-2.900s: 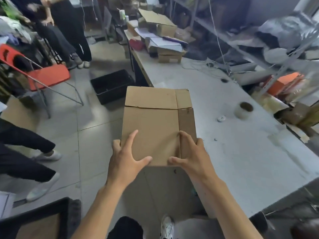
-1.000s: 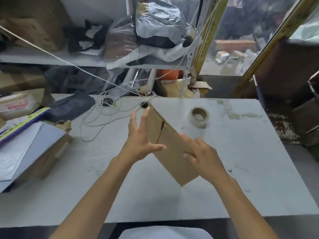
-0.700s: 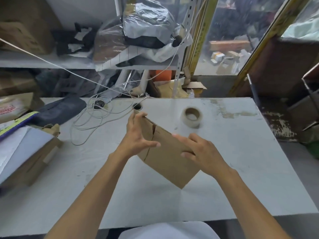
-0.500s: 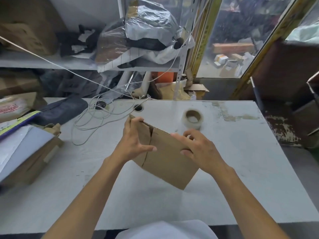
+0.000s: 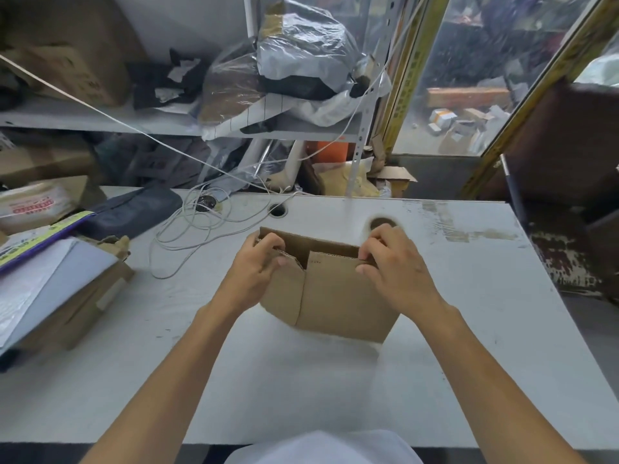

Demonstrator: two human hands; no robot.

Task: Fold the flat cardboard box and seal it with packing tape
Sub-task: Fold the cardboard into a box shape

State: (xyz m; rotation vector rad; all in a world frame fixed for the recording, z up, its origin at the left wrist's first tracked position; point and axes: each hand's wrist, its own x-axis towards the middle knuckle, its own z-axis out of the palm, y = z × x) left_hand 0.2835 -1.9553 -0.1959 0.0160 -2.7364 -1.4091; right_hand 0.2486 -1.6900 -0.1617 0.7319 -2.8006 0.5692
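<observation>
A brown cardboard box [image 5: 335, 296] stands on its lower edge on the white table [image 5: 301, 380], its top flaps slightly parted. My left hand [image 5: 258, 266] grips the top left flap edge. My right hand [image 5: 392, 262] pinches the top right flap edge. Just behind my right hand lies a roll of packing tape [image 5: 382, 223], mostly hidden by my fingers.
A tangle of white cable [image 5: 191, 236] lies at the back left of the table near a cable hole [image 5: 277, 210]. Stacked boxes and papers [image 5: 50, 283] crowd the left edge. Cluttered shelves [image 5: 167, 122] rise behind. The table's right edge [image 5: 549, 296] drops off.
The box was swung from tilted in the air down upright onto the table. Both hands moved from its faces up to the top flap edges, and the flaps have parted.
</observation>
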